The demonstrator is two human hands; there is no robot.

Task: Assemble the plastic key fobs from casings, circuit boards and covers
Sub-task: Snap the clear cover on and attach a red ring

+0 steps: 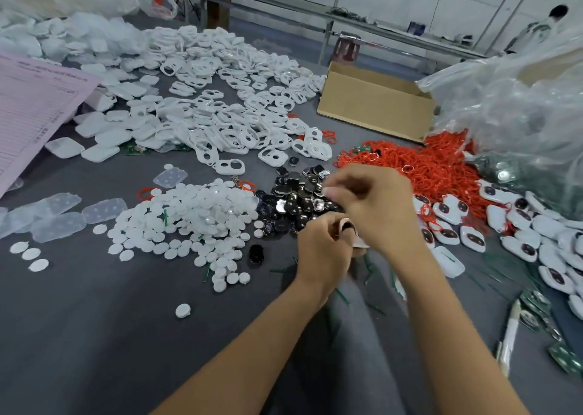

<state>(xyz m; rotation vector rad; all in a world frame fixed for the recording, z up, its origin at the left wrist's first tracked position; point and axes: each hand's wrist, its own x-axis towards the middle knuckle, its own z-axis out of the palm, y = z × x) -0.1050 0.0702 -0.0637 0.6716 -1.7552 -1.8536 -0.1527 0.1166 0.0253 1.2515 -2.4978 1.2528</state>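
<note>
Your left hand (325,247) is curled round a white casing (360,243), gripping it just above the grey table (94,320). A dark glossy part shows in the casing's top between your fingers. Your right hand (375,206) sits directly above and touches the left one, fingers bent with the tips close together. It is blurred, so you cannot tell whether it pinches anything.

Both hands are at the near edge of the black covers (296,197), which lie in a loose heap. Touching that heap on the left is a mound of white discs (195,212), with a few strays nearer you. Further back, open white frames (220,111) spread across the table in a broad pile.

To your right lies a tangle of red rings (419,165), and beside it rows of finished fobs (520,225), white with dark faces. Green boards (564,358) lie at the near right edge, next to a pen (509,335).

A cardboard box (375,105) stands behind the rings, and a clear bag (520,99) bulges to its right. A pink sheet (31,108) covers the far left, with clear pads (56,216) below it
</note>
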